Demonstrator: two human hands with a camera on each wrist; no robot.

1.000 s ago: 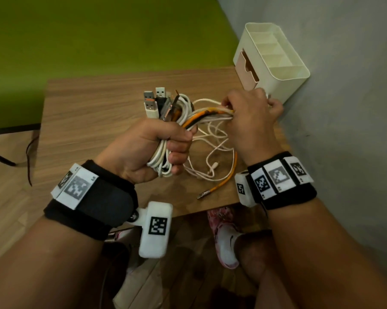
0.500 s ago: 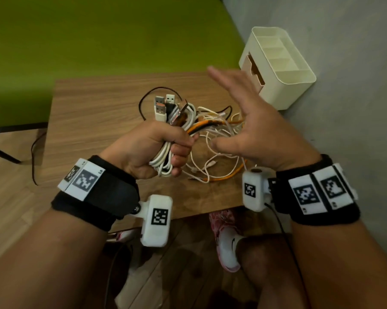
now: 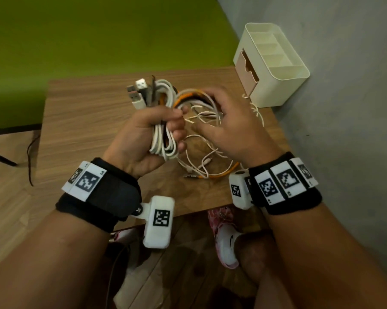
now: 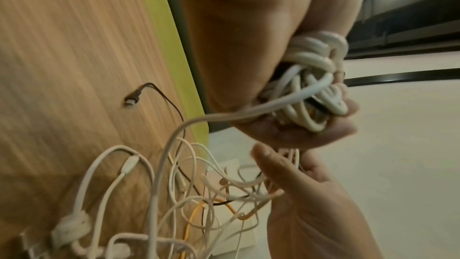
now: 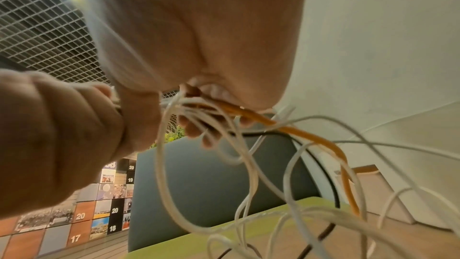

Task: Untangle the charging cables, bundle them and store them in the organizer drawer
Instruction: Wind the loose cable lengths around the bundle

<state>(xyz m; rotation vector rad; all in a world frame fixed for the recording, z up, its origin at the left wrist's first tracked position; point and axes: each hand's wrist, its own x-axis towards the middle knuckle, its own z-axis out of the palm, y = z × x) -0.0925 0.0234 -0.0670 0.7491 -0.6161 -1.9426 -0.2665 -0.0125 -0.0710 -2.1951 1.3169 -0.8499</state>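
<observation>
Two bare hands work a tangle of charging cables above the wooden worktop [image 3: 83, 121]. The left hand [image 3: 143, 134] is a tight fist, its fingers [image 3: 177, 127] wrapped round a folded bundle of thick white cables [image 3: 163, 141] held upright, with several grey and white USB plugs [image 3: 137, 94] sticking up out of the top of the fist. From that bundle an arch of orange, black and white cords [image 3: 189, 97] runs across to the right hand [image 3: 232, 128], whose fingers [image 5: 199, 131] curl over the strands and grip them (the right wrist view shows the braided orange cable [image 5: 308, 137] and thin white leads passing under the fingertips). Below both hands, loose loops of thin white cable [image 3: 201, 152] hang down and lie on the worktop, together with the free end of the orange cable, close to the near edge. A dark cable with a small plug [image 4: 135, 98] lies apart on the wood in the left wrist view. The cream plastic desk organizer [image 3: 284, 90] stands at the far right corner of the worktop against the grey wall [image 3: 344, 108], its pale brown drawer [image 3: 247, 68] facing left. A green surface [image 3: 99, 36] fills the background beyond the worktop.
</observation>
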